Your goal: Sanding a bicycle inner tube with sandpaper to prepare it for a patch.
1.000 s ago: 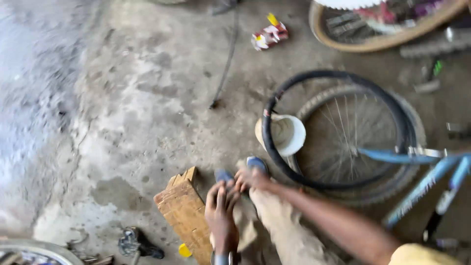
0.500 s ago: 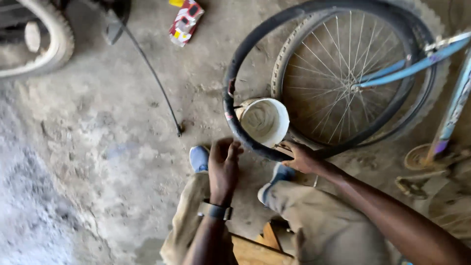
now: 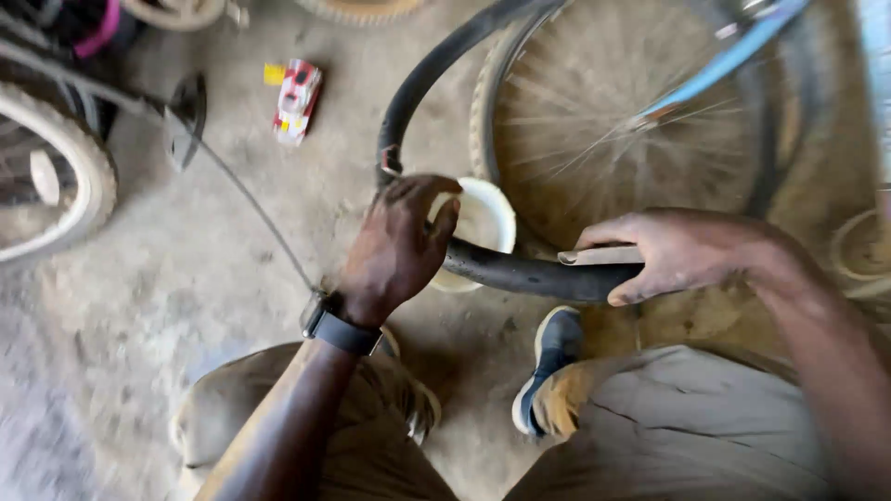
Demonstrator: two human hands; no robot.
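Two hands on a black inner tube over a white bowl.

Left hand at frame centre, curled over tube and bowl rim; right hand, centre right, fingers closed around tube, pressing a tan strip onto it. Spoked bicycle wheel flat behind, upper right; red-and-white packet upper left.

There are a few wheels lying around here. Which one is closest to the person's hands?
The spoked wheel lying flat on the floor just beyond the hands, behind the white bowl. The knobby-tyred wheel at the left edge and the tan-tyred one at the top lie farther off.
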